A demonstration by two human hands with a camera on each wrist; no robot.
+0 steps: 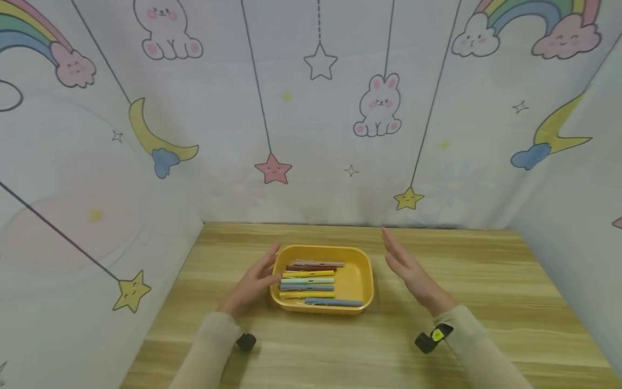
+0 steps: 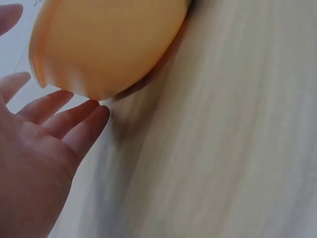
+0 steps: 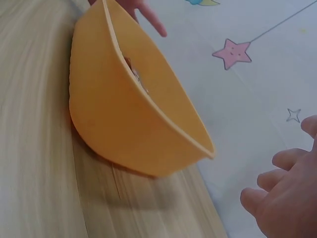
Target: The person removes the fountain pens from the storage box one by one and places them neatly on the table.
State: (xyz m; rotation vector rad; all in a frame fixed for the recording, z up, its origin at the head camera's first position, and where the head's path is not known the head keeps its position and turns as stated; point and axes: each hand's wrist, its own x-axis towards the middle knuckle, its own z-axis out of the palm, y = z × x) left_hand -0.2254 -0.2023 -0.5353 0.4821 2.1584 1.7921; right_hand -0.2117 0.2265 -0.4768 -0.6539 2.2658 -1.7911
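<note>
A yellow plastic basket [image 1: 359,281] sits on the wooden table, holding several pens laid side by side. Among them are yellow pens [image 1: 311,295], a mint green pen [image 1: 308,281], blue pens [image 1: 335,302], a dark red pen [image 1: 311,268] and a pinkish one [image 1: 330,264]. My left hand [image 1: 252,283] is at the basket's left end; in the left wrist view its extended fingertips are right at the basket wall [image 2: 109,49]. Held apart from the basket's right side, my right hand [image 1: 413,273] has straight fingers and nothing in it. The right wrist view shows the basket's outer wall [image 3: 119,119] beside that hand.
The wood-grain table [image 1: 486,302] extends around the basket. A white cloth backdrop [image 1: 330,119] printed with stars, rabbits and moons encloses it at the back and both sides. Each wrist carries a black strapped device [image 1: 427,341].
</note>
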